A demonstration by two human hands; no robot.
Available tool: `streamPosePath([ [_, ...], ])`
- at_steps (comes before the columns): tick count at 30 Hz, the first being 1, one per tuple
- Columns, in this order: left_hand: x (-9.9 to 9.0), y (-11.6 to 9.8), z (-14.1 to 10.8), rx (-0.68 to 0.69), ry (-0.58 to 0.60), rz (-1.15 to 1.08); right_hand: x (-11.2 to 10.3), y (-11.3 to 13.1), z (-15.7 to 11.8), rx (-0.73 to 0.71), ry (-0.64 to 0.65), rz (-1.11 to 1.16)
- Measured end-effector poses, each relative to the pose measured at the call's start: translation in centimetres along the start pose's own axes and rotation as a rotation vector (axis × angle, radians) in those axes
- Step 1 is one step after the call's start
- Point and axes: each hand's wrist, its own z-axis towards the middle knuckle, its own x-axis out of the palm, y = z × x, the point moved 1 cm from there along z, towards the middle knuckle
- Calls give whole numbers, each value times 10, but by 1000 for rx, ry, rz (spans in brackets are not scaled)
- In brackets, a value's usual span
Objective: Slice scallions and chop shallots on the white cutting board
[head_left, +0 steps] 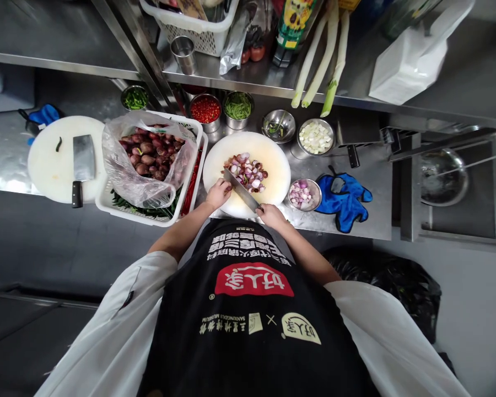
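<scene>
Right hand [273, 216] grasps knife [244, 191] over cutting board [270, 148]. Onions [253, 175] lie mid-board. Left hand [219, 193] curls at board's near-left edge; contents, if any, cannot be told.

A black apron [248, 364] with white Chinese characters [248, 246] at its far end, a red logo panel [254, 279] nearer, then cream print [225, 318] including "SANXINGDUI MUSEUM"; white sleeves [103, 336], the left bearing a small dark mark [128, 299]; bare hands [219, 194].

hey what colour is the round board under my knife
The board is off-white, seen in the head view.
</scene>
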Motion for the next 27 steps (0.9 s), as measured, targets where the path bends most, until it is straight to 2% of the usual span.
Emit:
streamPosePath([
  [5,3,5,-7,61,30,-12,-7,8,-16,15,-49,-95],
  [9,4,10,-14,56,49,56,-14,20,-21,-32,-17,-118],
  [13,7,12,-12,97,64,113,-17,20,-25,-63,5,-117],
  [16,11,16,-11,131,31,123,-13,21,-19,-52,26,-108],
  [21,12,16,-10,170,-15,124,1,31,8,-19,58,-77],
  [24,5,4,-13,150,-5,147,2,28,13,-52,59,-73],
  [27,-20,-14,-25,156,-71,93,-1,13,4,-76,7,-117],
])
